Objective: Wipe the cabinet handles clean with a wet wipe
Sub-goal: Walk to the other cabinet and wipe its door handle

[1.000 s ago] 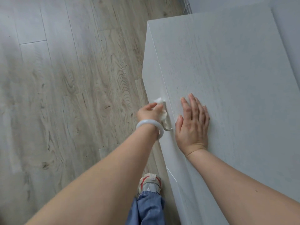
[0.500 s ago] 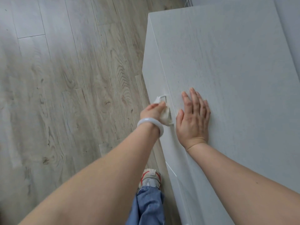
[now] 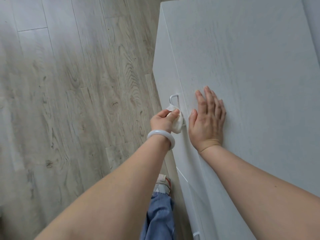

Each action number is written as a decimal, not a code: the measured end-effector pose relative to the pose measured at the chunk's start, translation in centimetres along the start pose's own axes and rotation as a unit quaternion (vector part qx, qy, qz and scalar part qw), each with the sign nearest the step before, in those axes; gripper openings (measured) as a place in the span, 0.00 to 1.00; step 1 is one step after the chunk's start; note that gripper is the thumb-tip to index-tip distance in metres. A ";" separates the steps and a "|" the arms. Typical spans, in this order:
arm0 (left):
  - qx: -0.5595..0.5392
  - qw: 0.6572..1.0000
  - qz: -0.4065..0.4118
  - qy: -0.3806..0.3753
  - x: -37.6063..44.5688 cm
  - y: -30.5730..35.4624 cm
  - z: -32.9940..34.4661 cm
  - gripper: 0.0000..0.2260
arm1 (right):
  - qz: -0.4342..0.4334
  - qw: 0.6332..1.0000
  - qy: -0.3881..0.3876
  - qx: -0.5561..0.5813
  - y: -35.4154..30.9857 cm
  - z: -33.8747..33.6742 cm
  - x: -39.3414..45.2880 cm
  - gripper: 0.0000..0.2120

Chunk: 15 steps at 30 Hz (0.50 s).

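Observation:
A white cabinet fills the right side of the head view, seen from above. A white bar handle juts from its front face. My left hand pinches a crumpled white wet wipe around the near half of that handle; the handle's far end shows bare. My right hand lies flat on the cabinet top just beside the front edge, fingers straight. A second handle shows low on the cabinet front near the bottom of the frame.
Pale wood-grain floor spreads to the left of the cabinet. My shoe and blue trouser leg stand close against the cabinet's foot. A white bangle sits on my left wrist.
My left hand has slid the wipe along the handle toward me, baring the handle's far end. My right hand has stayed flat on the cabinet top.

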<state>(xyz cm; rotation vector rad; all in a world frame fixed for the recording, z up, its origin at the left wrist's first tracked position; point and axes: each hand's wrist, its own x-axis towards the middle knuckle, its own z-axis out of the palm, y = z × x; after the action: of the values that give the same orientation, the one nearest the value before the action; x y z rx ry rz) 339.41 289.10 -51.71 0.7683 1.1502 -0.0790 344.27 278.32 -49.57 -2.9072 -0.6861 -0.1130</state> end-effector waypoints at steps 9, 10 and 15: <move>-0.025 0.993 -0.069 0.092 -3.0 -4.5 1.6 0.07 | 0.002 1.000 0.009 0.001 -0.1 0.1 0.0 0.27; -0.007 0.994 -0.061 0.090 -2.9 -4.4 1.5 0.08 | 0.002 1.000 0.008 0.000 -0.1 0.1 0.0 0.27; 0.064 0.997 -0.031 0.012 -1.7 -2.1 0.2 0.05 | 0.004 1.000 0.003 0.002 0.0 0.0 0.0 0.27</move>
<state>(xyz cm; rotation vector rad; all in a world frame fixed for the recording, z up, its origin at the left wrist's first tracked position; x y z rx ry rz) 337.97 286.91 -51.30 0.8486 1.2010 -0.1958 344.27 278.37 -49.59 -2.9040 -0.6739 -0.1181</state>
